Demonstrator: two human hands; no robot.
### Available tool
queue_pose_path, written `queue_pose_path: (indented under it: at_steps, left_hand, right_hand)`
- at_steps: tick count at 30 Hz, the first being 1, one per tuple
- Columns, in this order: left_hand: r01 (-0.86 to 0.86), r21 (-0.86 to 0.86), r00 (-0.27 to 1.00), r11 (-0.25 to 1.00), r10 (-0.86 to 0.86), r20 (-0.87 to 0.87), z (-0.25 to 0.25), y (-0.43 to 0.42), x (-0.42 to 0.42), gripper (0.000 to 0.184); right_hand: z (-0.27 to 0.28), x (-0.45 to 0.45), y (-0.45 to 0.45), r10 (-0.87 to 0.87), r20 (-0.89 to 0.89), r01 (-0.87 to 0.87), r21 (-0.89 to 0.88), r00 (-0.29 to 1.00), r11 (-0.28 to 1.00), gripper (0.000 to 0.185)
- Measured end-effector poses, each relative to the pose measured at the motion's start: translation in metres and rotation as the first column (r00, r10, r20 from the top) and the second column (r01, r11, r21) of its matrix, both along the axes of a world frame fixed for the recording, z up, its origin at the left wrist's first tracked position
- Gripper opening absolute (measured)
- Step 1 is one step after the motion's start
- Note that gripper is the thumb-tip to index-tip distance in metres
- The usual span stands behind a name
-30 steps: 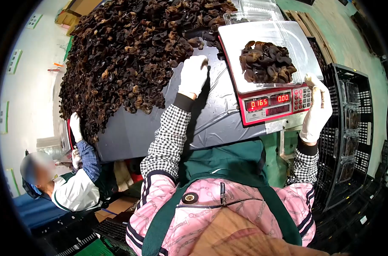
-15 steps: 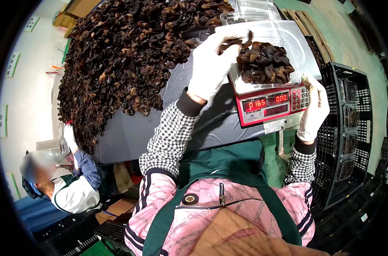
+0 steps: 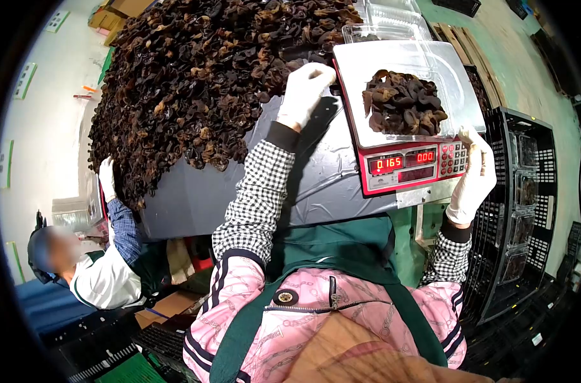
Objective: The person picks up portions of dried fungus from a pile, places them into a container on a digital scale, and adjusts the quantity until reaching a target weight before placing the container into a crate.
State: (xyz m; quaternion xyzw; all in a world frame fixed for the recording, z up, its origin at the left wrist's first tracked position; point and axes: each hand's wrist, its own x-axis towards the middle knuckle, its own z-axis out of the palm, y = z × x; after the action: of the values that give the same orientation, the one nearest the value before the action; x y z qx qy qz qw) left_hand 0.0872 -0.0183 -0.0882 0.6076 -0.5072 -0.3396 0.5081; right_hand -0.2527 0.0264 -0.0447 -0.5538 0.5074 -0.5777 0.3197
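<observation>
While the clear container [image 3: 418,138] rests on the scale [image 3: 354,70], filled with dark curled pieces [image 3: 402,105], the right hand [image 3: 474,175] presses its fingertips together at the near right corner; whether they grip the rim, I cannot tell. The left hand [image 3: 303,94] bunches its fingers beside the scale. Clear boxes [image 3: 525,191] with dark contents line the black crate [image 3: 548,201].

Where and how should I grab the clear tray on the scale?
I'd pinch the near rim of the clear tray, coming from the wearer's side, above the scale's display. The tray lies flat, its rim clear of the dark pieces heaped inside. Two-handed and level seems safest, since the top is open.
</observation>
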Motion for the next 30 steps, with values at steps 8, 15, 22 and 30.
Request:
queue_pose_path:
  at_steps: [8, 15, 22, 30]
  left_hand:
    - [-0.086, -0.080, 0.745, 0.993, 0.117, 0.657, -0.081, -0.006, -0.002, 0.024]
    - [-0.105, 0.067, 0.994, 0.992, 0.104, 0.016, -0.028, 0.035, 0.010, 0.012]
    - [-0.056, -0.010, 0.986, 0.998, 0.054, -0.157, 0.033, 0.064, -0.008, 0.015]
    - [0.284, -0.179, 0.935, 0.942, -0.230, 0.271, 0.073, 0.059, -0.046, 0.024]
  right_hand:
    - [0.051, 0.047, -0.016, 0.056, -0.543, -0.319, -0.404, 0.838, 0.857, 0.027]
    - [0.046, 0.097, -0.043, -0.044, -0.922, -0.482, -0.242, 0.386, 0.842, 0.050]
    - [0.038, 0.092, -0.057, -0.106, -0.789, -0.441, -0.443, 0.605, 0.781, 0.019]
    - [0.042, 0.051, -0.052, 0.114, -0.230, -0.171, -0.246, 0.966, 0.954, 0.019]
